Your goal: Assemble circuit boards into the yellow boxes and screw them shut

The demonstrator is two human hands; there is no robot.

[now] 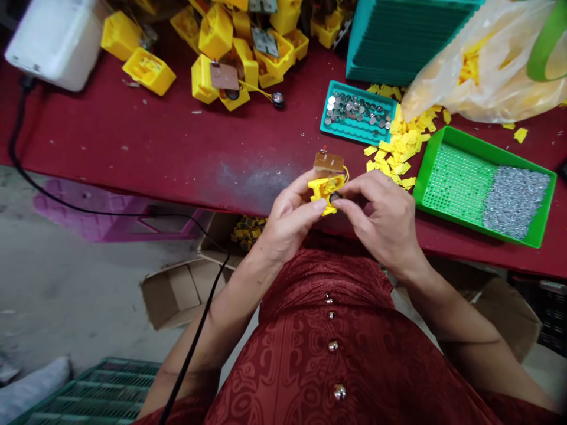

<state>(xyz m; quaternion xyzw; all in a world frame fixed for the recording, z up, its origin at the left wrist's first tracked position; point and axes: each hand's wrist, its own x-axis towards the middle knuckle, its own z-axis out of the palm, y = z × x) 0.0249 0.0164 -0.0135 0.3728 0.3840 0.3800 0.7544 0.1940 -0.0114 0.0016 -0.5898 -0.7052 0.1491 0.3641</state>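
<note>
- The left hand (286, 221) is holding a yellow housing (317, 189) just above the near edge of the bench (155, 136), its fingers pinching the left side.
- The right hand (385, 209) is reaching in from the right, its thumb and index finger pinching a dark disc (334, 198) against the housing's right part; whether the disc is seated, one cannot tell.
- A brown board (328, 162) is sitting at the housing's far side, and a yellow wire (347, 173) is curving down on its right, beside the right fingertips.
- A teal tray (349, 131) is lying beyond the right hand, carrying many silver discs (352, 106).
- Yellow clips (401, 147) are lying heaped between the tray and a green basket (460, 183).
- The basket is resting to the right, grey metal bits (516, 200) filling its right end.
- A teal stack (407, 41) is standing farther off, a plastic bag (496, 94) with yellow pieces leaning at its right.
- More housings (215, 30) are crowding the far left; one is bearing a pinkish board (224, 77), and a round metal part (278, 99) is lying nearby.
- A white box (57, 41) is standing leftmost, a black cable (204, 319) running from it past the left forearm.
</note>
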